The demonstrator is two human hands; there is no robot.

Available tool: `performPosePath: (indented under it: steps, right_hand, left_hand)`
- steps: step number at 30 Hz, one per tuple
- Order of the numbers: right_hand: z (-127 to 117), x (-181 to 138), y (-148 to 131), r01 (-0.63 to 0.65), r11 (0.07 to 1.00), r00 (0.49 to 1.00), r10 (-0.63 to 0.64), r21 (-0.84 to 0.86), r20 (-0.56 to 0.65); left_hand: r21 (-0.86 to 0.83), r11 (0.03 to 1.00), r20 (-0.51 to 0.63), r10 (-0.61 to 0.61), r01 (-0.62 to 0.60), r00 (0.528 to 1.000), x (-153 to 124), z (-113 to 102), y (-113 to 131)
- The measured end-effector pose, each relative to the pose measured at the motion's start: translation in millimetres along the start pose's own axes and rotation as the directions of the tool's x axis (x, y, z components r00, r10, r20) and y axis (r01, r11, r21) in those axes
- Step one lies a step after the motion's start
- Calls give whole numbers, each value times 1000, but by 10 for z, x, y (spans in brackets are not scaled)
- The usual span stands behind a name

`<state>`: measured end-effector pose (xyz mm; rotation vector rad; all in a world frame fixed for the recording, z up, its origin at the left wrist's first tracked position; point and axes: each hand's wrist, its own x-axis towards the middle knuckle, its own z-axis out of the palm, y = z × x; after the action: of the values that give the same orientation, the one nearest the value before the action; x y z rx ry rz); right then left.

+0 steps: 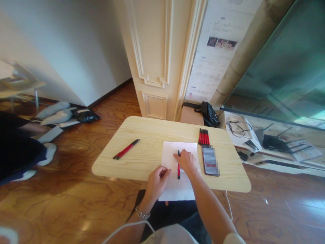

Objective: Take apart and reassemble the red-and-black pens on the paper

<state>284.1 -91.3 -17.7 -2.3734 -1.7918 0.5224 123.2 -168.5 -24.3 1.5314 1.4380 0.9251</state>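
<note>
A red and black pen (179, 173) lies lengthwise on a white sheet of paper (175, 191) on the table. My right hand (187, 163) is over the pen's upper half, its thumb and fingers closed about it; the black end shows above the thumb. At the sheet's left edge, my left hand (157, 179) has loosely curled fingers, with a gap between thumb and forefinger and nothing visible in it. Further left, a small group of red and black pens (126, 149) lies at a slant. Several more pens (203, 137) are lined up side by side at the right.
A phone (210, 161) with a blurred-out screen lies right of the paper. The pale wooden table (149, 130) has rounded corners. A black bag (209, 113) sits behind it. Another person's dark-clothed body (17, 149) is at the far left. A white cable (228, 205) hangs at the right.
</note>
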Motion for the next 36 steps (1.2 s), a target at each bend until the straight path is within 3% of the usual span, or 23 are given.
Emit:
performPosePath:
  steps: [4, 8, 10, 12, 15, 17, 21, 26, 29, 36]
  right_hand:
    - [-39, 31, 25, -7, 999, 1000, 6, 39, 12]
    - [-123, -32, 102, 105, 930, 994, -108, 353, -13]
    - [-133, -108, 128, 178, 780, 977, -211, 600, -17]
    - [-114, -202, 143, 172, 568, 961, -277, 805, -9]
    - [-57, -343, 157, 78, 311, 955, -295, 947, 19]
    - [-27, -413, 159, 29, 236, 959, -281, 971, 39]
    - [-7, -481, 111, 45, 202, 982, -188, 978, -6]
    - [-7, -522, 3, 99, 283, 995, -32, 954, -94]
    - [6, -547, -22, 102, 291, 994, -5, 951, -105]
    - [44, -554, 20, -61, 18, 995, -78, 998, 63]
  left_hand:
    - [-22, 999, -6, -22, 22, 1000, 31, 27, 77]
    - [-98, 995, 21, -22, 24, 1000, 61, 93, 176]
    - [-173, 985, 58, -10, 20, 998, 77, 149, 216]
    - [-288, 957, 108, -7, 38, 994, 95, 220, 234]
    - [-471, 875, 176, -28, 109, 984, 115, 334, 221]
    - [-559, 813, 203, -56, 162, 978, 117, 402, 196]
    - [-647, 733, 180, -123, 211, 976, 97, 507, 156]
    - [-581, 804, 35, -132, 127, 991, 69, 566, 152]
    - [-565, 818, 13, -125, 110, 992, 49, 570, 162]
    - [-710, 643, 230, -176, 289, 957, -13, 581, 198]
